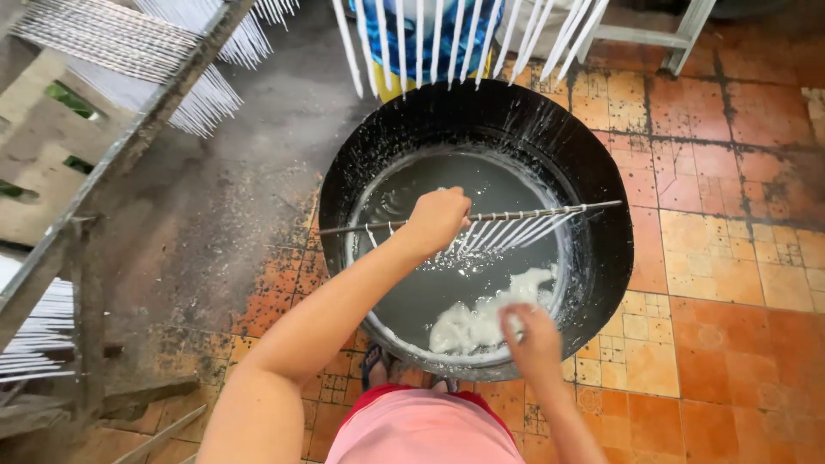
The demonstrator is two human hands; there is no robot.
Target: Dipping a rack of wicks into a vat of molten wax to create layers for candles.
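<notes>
Floor: worn orange tiles [739, 283] fill the right and bottom of the frame, giving way to grey, stained concrete [249, 172] at centre left
Basin: a wide black basin [601, 198] sits mid-frame, holding grey-white liquid [464, 189] with splashes up its inner wall
Left hand: my left hand [438, 219] is clamped around a thin metal rod [567, 209], near the middle of its length
Rod: it lies almost level across the basin, from the left rim to the right wall, with a row of white sticks [507, 232] hanging from it, slanting down into the liquid
Right hand: my right hand [531, 337] is low at the near side of the basin, fingers closed on a soft white lump [477, 322] at the liquid's edge
Hands together or apart: apart, one up on the rod, one down at the lump
Progress: these sticks look coated and wet; many more white sticks already hang on the wooden rack [129, 129] at upper left and from a rack [447, 34] at the top of the frame, so I judge a good share is done
Left to do: I cannot tell how many rods remain
Edges: the rod's ends reach close to the basin rim on both sides
Open room: bare tiles lie to the right; the left is crowded by the rack, and hanging sticks close in above the far rim
</notes>
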